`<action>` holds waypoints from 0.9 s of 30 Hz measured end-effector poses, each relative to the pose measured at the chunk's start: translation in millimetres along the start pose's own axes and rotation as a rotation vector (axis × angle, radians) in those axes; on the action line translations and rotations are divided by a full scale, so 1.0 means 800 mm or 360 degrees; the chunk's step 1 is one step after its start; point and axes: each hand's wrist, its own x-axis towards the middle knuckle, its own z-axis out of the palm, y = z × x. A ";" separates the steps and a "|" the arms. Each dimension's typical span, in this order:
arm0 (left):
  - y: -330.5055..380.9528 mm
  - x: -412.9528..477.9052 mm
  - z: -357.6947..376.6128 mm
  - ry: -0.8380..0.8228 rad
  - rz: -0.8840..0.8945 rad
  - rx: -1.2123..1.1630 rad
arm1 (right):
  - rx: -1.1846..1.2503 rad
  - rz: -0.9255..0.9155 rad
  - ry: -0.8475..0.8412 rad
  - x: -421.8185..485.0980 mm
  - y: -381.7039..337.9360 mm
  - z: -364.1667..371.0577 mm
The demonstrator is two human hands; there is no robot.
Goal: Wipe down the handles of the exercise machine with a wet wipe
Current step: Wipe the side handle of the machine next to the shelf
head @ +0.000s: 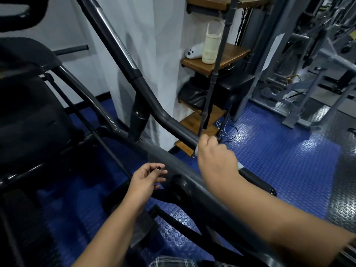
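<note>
While the right hand (pixel 216 160) clamps a white wipe (pixel 240 165) around the dark handle (pixel 173 125) at centre frame, its grip closed, the left hand (pixel 145 180) hovers lower left, loosely open, pinching something small.

Bare forearms, plaid garment (pixel 173 262) below

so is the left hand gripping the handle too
No, the left hand hangs loose with its fingers half open, clear of the bar, while only the right hand is wrapped round the handle with the wipe.
</note>
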 end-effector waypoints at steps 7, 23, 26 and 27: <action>-0.005 0.001 -0.002 0.0035 -0.0001 0.0039 | 0.0299 -0.0105 0.0128 0.103 -0.076 -0.001; 0.001 -0.019 -0.026 0.0153 0.0033 -0.0040 | 0.1425 -0.0175 -0.1019 0.138 -0.008 -0.035; 0.002 -0.025 -0.020 0.0144 0.0042 0.0003 | 0.1468 -0.0132 -0.1072 0.116 0.014 -0.029; 0.003 -0.026 -0.017 0.0136 0.0040 0.0010 | 0.1464 -0.0122 -0.1080 0.109 0.021 -0.027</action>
